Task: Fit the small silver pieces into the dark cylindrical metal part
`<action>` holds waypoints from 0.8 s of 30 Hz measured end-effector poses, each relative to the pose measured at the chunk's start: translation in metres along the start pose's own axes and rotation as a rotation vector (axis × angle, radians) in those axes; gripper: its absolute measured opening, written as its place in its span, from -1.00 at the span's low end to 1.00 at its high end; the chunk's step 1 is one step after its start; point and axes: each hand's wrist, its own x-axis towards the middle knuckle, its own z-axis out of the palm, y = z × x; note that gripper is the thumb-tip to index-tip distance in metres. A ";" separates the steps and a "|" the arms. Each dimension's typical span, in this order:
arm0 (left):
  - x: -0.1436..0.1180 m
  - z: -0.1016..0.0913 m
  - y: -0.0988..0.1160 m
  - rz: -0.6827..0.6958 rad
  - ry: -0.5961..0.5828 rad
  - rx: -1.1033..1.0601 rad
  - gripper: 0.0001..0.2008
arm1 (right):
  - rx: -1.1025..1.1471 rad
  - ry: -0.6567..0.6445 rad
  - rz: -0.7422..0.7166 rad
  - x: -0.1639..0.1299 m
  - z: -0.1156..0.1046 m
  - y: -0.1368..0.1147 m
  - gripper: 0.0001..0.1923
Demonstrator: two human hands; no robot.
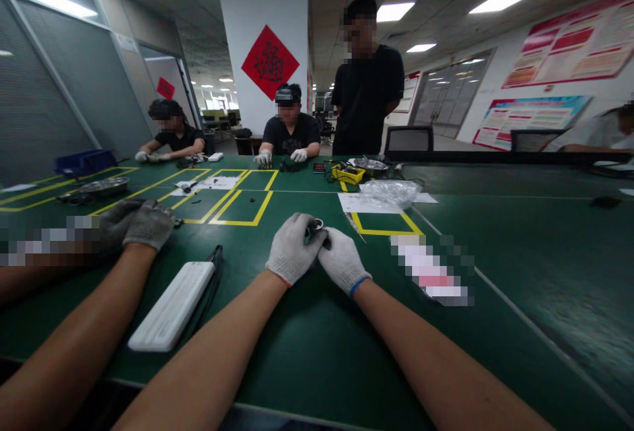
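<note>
Both of my hands wear whitish knit gloves and meet above the green table. My left hand is closed around a small ring-shaped part, pale at its rim with something dark beside it; its exact kind is too small to make out. My right hand is closed too, its fingertips pressed to the same part from the right. The gloves hide most of the part.
A white power strip with a dark cable lies left of my forearm. Beside it reach a co-worker's gloved hands. Tweezers, a plastic bag, a yellow tool and a blurred-out object lie rightward. Several people surround the table.
</note>
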 end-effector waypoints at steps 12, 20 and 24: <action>-0.001 0.000 0.001 -0.008 0.002 0.003 -0.89 | 0.000 -0.010 0.020 0.000 -0.001 -0.001 -0.88; 0.000 -0.001 0.001 -0.006 0.001 0.002 -0.90 | -0.006 -0.013 0.009 0.000 0.000 -0.001 -0.87; 0.000 0.000 0.000 0.000 -0.001 0.011 -0.90 | -0.010 -0.018 0.017 0.000 0.001 0.000 -0.86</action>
